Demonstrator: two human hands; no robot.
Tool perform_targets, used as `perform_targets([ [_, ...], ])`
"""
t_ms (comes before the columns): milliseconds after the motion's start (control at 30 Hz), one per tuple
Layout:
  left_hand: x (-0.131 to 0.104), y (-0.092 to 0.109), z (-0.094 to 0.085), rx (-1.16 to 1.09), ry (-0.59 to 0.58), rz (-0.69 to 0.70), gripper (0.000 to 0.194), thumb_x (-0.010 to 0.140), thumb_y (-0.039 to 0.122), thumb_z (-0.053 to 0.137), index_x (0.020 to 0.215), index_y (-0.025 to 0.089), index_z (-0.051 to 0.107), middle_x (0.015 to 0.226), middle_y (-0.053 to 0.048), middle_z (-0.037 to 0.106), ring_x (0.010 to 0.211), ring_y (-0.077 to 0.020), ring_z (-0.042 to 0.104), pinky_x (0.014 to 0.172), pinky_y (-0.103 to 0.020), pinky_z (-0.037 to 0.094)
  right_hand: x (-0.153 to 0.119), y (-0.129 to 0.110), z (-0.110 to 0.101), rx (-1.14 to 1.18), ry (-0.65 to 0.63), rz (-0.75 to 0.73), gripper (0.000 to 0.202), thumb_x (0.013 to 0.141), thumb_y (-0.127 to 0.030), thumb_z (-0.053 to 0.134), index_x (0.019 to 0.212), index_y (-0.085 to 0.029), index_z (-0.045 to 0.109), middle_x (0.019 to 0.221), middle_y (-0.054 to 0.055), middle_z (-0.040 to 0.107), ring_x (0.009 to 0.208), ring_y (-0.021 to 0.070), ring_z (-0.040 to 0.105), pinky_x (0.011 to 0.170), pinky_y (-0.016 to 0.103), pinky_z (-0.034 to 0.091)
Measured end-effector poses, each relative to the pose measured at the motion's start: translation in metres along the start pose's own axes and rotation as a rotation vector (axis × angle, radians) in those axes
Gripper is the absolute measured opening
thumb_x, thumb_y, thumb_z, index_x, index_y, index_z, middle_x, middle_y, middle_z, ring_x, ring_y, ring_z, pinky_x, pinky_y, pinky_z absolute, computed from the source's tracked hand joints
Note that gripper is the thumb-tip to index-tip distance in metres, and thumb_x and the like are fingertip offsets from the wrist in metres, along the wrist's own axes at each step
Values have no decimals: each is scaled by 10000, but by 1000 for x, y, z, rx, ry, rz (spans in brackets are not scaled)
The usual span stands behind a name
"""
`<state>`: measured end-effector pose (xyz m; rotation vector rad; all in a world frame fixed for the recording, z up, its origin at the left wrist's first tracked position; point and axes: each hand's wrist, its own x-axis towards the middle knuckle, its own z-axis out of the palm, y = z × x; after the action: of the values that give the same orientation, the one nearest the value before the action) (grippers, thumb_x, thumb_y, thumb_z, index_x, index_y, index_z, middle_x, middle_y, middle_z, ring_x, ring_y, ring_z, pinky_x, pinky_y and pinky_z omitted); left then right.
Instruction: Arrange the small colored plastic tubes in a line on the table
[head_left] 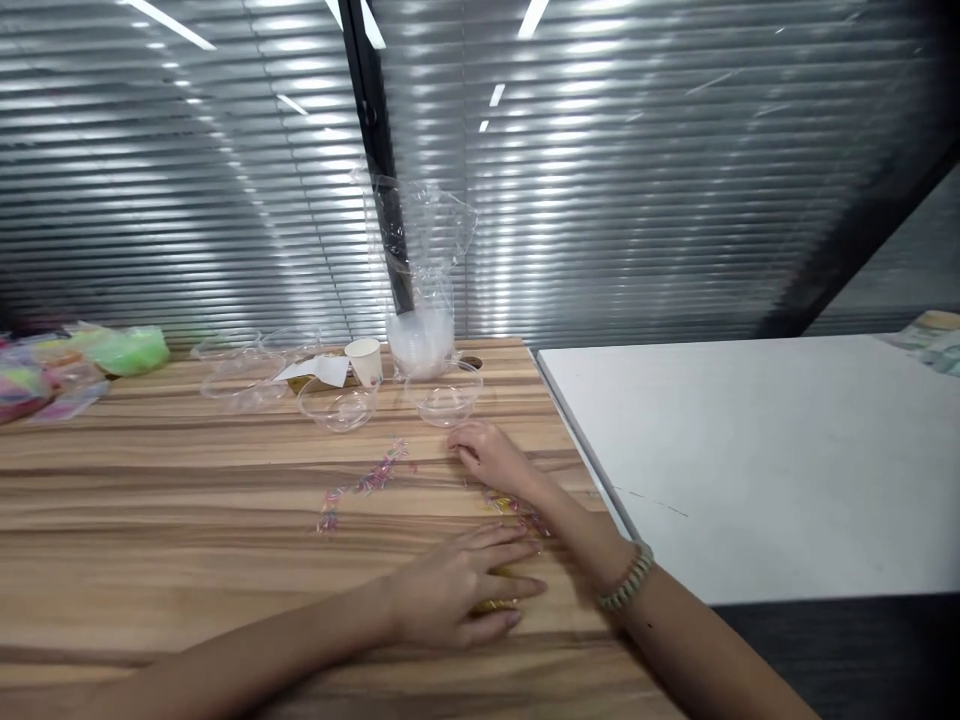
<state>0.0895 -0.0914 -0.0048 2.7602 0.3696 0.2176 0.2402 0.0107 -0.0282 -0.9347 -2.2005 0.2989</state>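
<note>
My left hand (457, 590) lies palm down on the wooden table with its fingers spread, over some yellow bits that show between the fingers. Just beyond it, my right hand (487, 455) is closed, fingertips together, near a clear round bowl (444, 405); whatever it may hold is too small to make out. Small colourful pieces (517, 508) are scattered under my right forearm, next to my left fingertips. Another loose line of pink and purple pieces (375, 478) lies to the left of my hands.
More clear bowls (337, 405) stand toward the back, beside a paper cup (365, 360) and a clear bag with white contents (421, 340). Colourful packets (127, 350) lie at the back left. A white table (750, 460) adjoins on the right. Blinds rise behind.
</note>
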Motion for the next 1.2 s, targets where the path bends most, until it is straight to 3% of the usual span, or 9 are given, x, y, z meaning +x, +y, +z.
perform_targets([
  [200, -4, -4, 1, 19, -73, 58, 433, 970, 253, 382, 1401, 214, 404, 1511, -71, 280, 1406, -235, 224, 1148, -393, 276, -1, 4, 1, -38, -20, -22, 269, 765, 25, 483, 861, -160, 653, 927, 49, 689, 927, 189, 613, 888, 300, 441],
  [467, 2, -6, 0, 55, -72, 121, 445, 943, 254, 426, 1380, 170, 429, 1514, -107, 258, 1405, -252, 227, 1160, -417, 237, 1, -2, 1, -65, -70, -48, 250, 766, 29, 482, 841, -138, 651, 873, 58, 671, 847, 173, 602, 820, 270, 437],
  [567, 14, -13, 0, 49, -80, 231, 382, 953, 280, 410, 1319, 234, 510, 1488, -34, 340, 1394, -230, 268, 1171, -422, 208, 2, -1, 1, -93, -95, -29, 243, 767, 24, 484, 828, -137, 656, 845, 52, 671, 825, 173, 599, 790, 265, 431],
  [700, 28, -24, 7, 13, -48, 310, 371, 950, 308, 424, 1265, 181, 575, 1418, -76, 453, 1337, -245, 377, 1151, -379, 260, 0, -1, 2, -122, -126, 8, 221, 769, 9, 498, 822, -128, 664, 855, 53, 677, 822, 173, 601, 777, 257, 421],
  [933, 23, -22, 9, -7, -65, 265, 391, 961, 266, 408, 1322, 162, 519, 1477, -77, 355, 1395, -223, 264, 1170, -370, 217, 0, 0, 3, -148, -128, 28, 194, 799, -20, 520, 831, -125, 680, 869, 59, 692, 832, 181, 605, 764, 254, 413],
  [1200, 20, -14, 1, -83, -95, 218, 404, 962, 220, 381, 1325, 99, 512, 1448, -95, 393, 1398, -197, 257, 1168, -347, 239, -1, 0, 5, -142, -115, 21, 198, 813, -38, 526, 874, -125, 693, 902, 73, 700, 850, 185, 615, 769, 258, 423],
])
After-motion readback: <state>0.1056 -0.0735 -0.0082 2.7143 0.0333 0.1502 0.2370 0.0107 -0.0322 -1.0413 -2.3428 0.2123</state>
